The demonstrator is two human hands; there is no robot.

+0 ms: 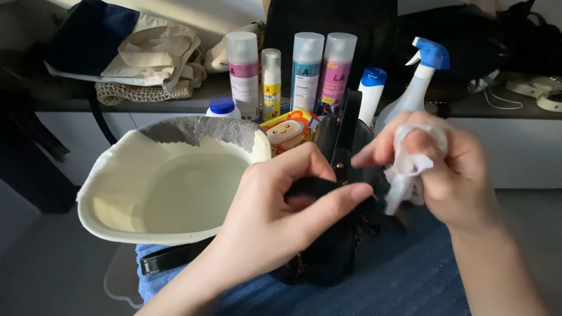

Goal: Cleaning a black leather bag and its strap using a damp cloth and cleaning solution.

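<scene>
A small black bag (333, 234) stands upright on a blue towel (410, 275), in the middle of the view and just right of a cream basin (117, 175). The left hand (275, 216) is closed on the bag's top edge, thumb and fingers pinching a fold of the black material. The right hand (456, 175) is curled around a crumpled white wipe (407, 169), held just beside the bag's upper right side (whether the wipe touches the bag cannot be told). A black strap (170, 260) runs out from the bag to the left, under the basin. A grey cloth (205, 129) hangs over the basin's far rim. Behind, on a dark shelf (497, 108), stand several bottles (307, 70) and a spray bottle (418, 82) with a blue head
</scene>
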